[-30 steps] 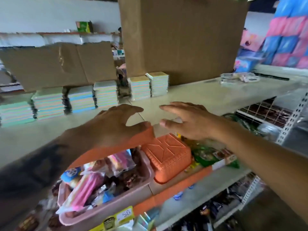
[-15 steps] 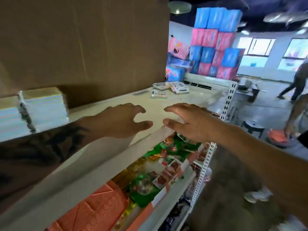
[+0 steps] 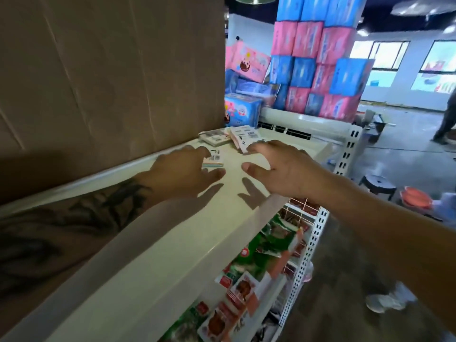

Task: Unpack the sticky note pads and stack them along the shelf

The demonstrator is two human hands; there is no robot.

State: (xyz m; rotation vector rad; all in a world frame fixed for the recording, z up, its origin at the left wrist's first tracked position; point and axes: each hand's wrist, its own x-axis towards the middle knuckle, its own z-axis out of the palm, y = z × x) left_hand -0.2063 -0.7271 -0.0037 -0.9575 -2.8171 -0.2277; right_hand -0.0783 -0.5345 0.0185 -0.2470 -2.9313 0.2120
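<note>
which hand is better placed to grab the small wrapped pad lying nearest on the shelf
Left. The left hand already has its fingers at the small wrapped pad, while the right hand hovers open beside it, nearer the farther packs.

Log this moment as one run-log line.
left hand: open, reaching at wrapped pad | right hand: open, near pad packs | shelf | nothing held

A shop being stocked: white metal retail shelf, packaged snacks racked beneath it, pink-and-blue cartons stacked high beyond it.
</note>
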